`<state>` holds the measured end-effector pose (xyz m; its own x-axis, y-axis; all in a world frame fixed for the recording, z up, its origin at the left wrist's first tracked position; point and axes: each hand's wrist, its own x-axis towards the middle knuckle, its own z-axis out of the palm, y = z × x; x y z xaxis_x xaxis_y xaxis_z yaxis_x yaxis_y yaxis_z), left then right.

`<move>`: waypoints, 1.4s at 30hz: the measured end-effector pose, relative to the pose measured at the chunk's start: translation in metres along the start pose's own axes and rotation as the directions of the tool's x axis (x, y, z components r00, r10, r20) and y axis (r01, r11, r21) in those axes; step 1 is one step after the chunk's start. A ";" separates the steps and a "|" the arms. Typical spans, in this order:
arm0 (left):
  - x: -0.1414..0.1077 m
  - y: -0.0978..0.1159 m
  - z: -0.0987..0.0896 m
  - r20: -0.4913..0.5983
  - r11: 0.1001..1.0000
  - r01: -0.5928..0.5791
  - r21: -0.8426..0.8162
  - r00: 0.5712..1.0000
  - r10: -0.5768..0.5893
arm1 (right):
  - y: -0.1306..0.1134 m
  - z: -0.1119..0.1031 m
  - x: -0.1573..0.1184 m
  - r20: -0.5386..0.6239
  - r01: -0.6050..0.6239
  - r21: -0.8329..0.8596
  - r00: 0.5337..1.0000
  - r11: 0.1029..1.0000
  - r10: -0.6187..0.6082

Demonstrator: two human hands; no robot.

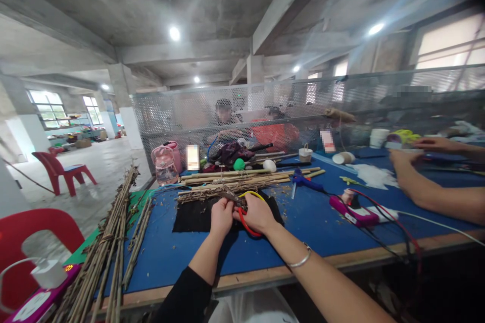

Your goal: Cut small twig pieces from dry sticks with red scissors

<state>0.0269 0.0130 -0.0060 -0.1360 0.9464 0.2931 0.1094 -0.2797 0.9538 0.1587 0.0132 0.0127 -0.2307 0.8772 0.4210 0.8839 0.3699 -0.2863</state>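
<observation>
My right hand (pixel 257 213) is closed around the handles of a pair of scissors (pixel 241 203) with one red loop and one yellow loop. The blades point away to the left. Close beside them, my left hand (pixel 222 216) has its fingers pinched together near the blades; what they hold is too small to make out. Under both hands lies a black cloth (pixel 192 218). Just beyond the cloth is a row of thin brown twigs (pixel 200 196), with pale sticks (pixel 210 178) behind it.
Bundled long stalks (pixel 108 234) cross the table's left end. A blue glue gun (pixel 307 181) and purple power strip (pixel 350 213) lie to the right. A co-worker's arms (pixel 428 181) reach in there. A perforated metal screen (pixel 170 116) stands behind, with people beyond.
</observation>
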 end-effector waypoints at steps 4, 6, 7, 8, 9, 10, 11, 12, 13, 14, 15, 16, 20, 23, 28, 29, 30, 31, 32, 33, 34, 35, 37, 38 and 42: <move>-0.001 0.001 -0.001 -0.016 1.000 -0.004 0.028 1.000 0.004 | -0.002 0.000 -0.001 0.051 -0.045 0.006 0.998 0.999 0.044; -0.001 0.003 -0.001 -0.017 0.999 0.001 0.037 1.000 0.000 | -0.003 -0.001 -0.001 0.067 -0.060 0.001 0.996 0.998 0.059; -0.001 0.003 -0.002 -0.016 0.999 0.004 0.042 1.000 -0.004 | -0.003 -0.001 -0.002 0.074 -0.062 0.000 0.995 0.998 0.062; -0.001 0.003 -0.002 -0.016 0.999 0.006 0.049 1.000 -0.005 | -0.003 -0.001 -0.002 0.079 -0.063 -0.002 0.995 0.998 0.063; -0.001 0.003 -0.002 -0.017 0.998 0.006 0.059 1.000 -0.005 | -0.003 0.000 -0.002 0.082 -0.065 -0.004 0.994 0.998 0.065; -0.001 0.003 -0.002 -0.020 0.997 0.003 0.072 1.000 -0.002 | -0.002 0.000 -0.002 0.083 -0.067 -0.006 0.994 0.998 0.067; -0.001 0.003 -0.003 -0.023 0.996 0.000 0.087 1.000 0.002 | -0.002 0.001 -0.002 0.082 -0.066 -0.007 0.994 0.998 0.067; -0.001 0.003 -0.003 -0.028 0.995 -0.005 0.101 1.000 0.008 | -0.001 0.001 -0.002 0.078 -0.064 -0.008 0.995 0.998 0.065; -0.001 0.003 -0.003 -0.031 0.994 -0.007 0.110 0.999 0.011 | -0.001 0.002 -0.002 0.071 -0.060 -0.009 0.996 0.998 0.061; 0.000 0.003 -0.003 -0.032 0.994 -0.007 0.113 0.999 0.011 | -0.001 0.003 -0.001 0.062 -0.055 -0.013 0.997 0.998 0.055; 0.000 0.003 -0.003 -0.031 0.994 -0.005 0.113 0.999 0.009 | -0.001 0.003 -0.001 0.049 -0.049 -0.019 0.998 0.999 0.050; 0.000 0.003 -0.002 -0.029 0.994 -0.005 0.112 1.000 0.008 | -0.001 0.003 -0.001 0.035 -0.041 -0.027 0.999 0.999 0.042; -0.001 0.003 -0.002 -0.017 0.993 -0.013 0.120 1.000 0.015 | -0.004 0.000 0.000 -0.028 -0.004 -0.068 1.000 0.998 0.003; -0.001 0.003 -0.002 -0.009 0.992 -0.016 0.125 1.000 0.017 | -0.004 -0.001 0.000 -0.040 -0.001 -0.073 0.999 0.997 -0.002; -0.001 0.004 -0.001 0.000 0.994 -0.025 0.104 1.000 0.026 | -0.002 -0.001 0.000 0.016 -0.014 -0.017 1.000 1.000 0.014; -0.001 0.004 -0.001 -0.002 0.995 -0.026 0.099 1.000 0.027 | -0.002 -0.001 0.000 0.028 -0.026 -0.010 0.999 1.000 0.026; -0.001 0.004 -0.001 -0.004 0.995 -0.029 0.096 1.000 0.030 | -0.003 -0.001 0.000 0.038 -0.039 -0.005 0.999 0.999 0.039; -0.001 0.005 -0.001 -0.008 0.995 -0.032 0.095 0.999 0.032 | -0.003 -0.002 0.000 0.046 -0.052 -0.002 0.998 0.999 0.052; -0.001 0.005 -0.001 -0.014 0.995 -0.032 0.097 0.999 0.033 | -0.004 -0.002 -0.001 0.055 -0.064 -0.003 0.996 0.998 0.064; -0.001 0.005 -0.001 -0.021 0.994 -0.031 0.101 0.999 0.033 | -0.004 -0.003 -0.001 0.063 -0.073 -0.004 0.995 0.997 0.073; -0.001 0.005 -0.001 -0.027 0.994 -0.029 0.106 0.999 0.032 | -0.005 -0.003 -0.001 0.068 -0.078 -0.007 0.995 0.997 0.078; -0.001 0.004 -0.002 -0.032 0.994 -0.024 0.109 0.999 0.028 | -0.005 -0.003 -0.002 0.071 -0.079 -0.009 0.994 0.997 0.080; 0.000 0.003 -0.002 -0.038 0.994 -0.008 0.107 0.999 0.012 | -0.006 -0.004 -0.002 0.077 -0.076 -0.012 0.994 0.997 0.076; 0.000 0.003 -0.002 -0.038 0.995 -0.003 0.103 0.999 0.007 | -0.005 -0.004 -0.002 0.080 -0.073 -0.014 0.994 0.997 0.074; 0.001 0.002 -0.002 -0.033 0.998 0.016 0.060 0.999 -0.014 | -0.004 -0.004 -0.002 0.098 -0.078 -0.025 0.992 0.997 0.081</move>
<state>0.0250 0.0125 -0.0035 -0.1698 0.9445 0.2813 0.1664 -0.2539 0.9528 0.1568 0.0089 0.0168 -0.1974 0.9299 0.3105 0.9091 0.2922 -0.2970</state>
